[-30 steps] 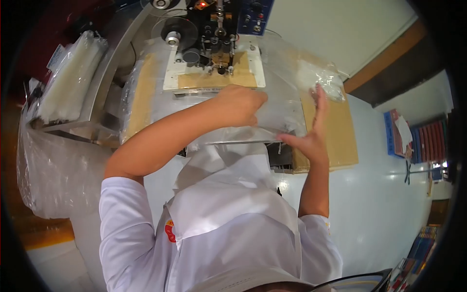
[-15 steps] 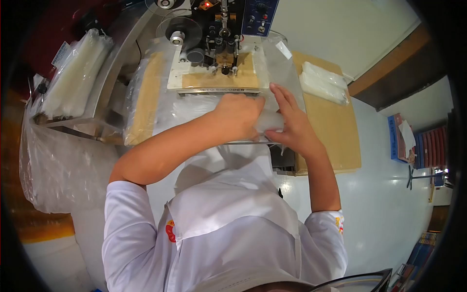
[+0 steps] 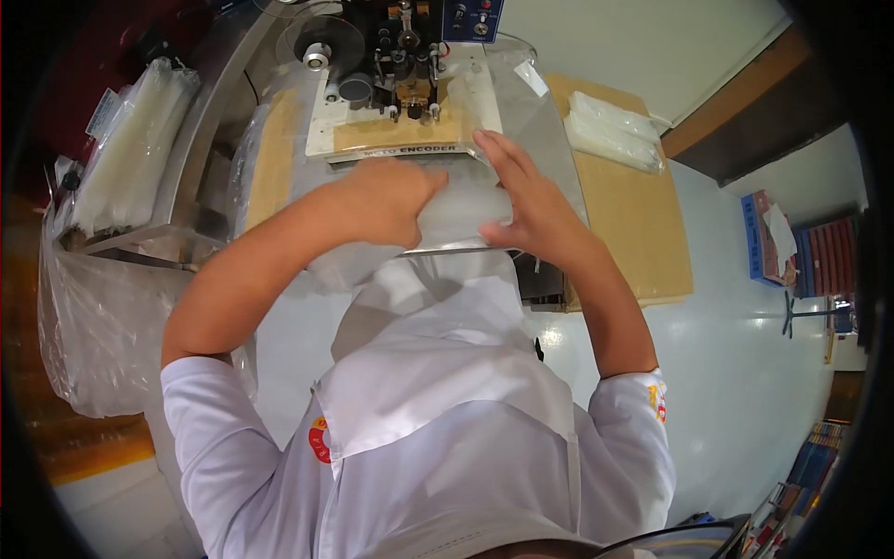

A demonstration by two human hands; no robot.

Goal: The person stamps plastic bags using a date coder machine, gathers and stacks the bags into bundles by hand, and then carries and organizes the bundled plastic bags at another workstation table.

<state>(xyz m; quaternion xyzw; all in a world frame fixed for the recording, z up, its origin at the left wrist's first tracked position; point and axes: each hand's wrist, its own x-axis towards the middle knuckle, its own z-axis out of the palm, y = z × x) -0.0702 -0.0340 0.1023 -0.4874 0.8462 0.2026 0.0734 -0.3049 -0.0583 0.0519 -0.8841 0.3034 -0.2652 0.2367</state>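
Note:
My left hand (image 3: 386,203) is closed over the bench, with its fingers curled and one digit pointing right; its grip is partly hidden. Thin clear plastic film (image 3: 346,265) shows under the left wrist and overhangs the front edge. To the right, a translucent stack of plastic bags (image 3: 463,212) lies before the encoder machine (image 3: 410,149). My right hand (image 3: 545,210) is open, thumb and fingers spread around the stack's right end. Its fingertips reach the machine's front right corner.
Clear-wrapped bundles of bags (image 3: 613,130) lie on a brown cardboard box (image 3: 633,233) to the right. More long plastic bags (image 3: 135,154) rest on a metal shelf at left, above a hanging clear plastic sack (image 3: 112,326). A ribbon reel (image 3: 321,51) sits on the machine.
My left hand has moved left, away from the right hand, baring more of the stack. Film now shows beneath the left wrist. My right hand stays by the stack; the view has shifted slightly.

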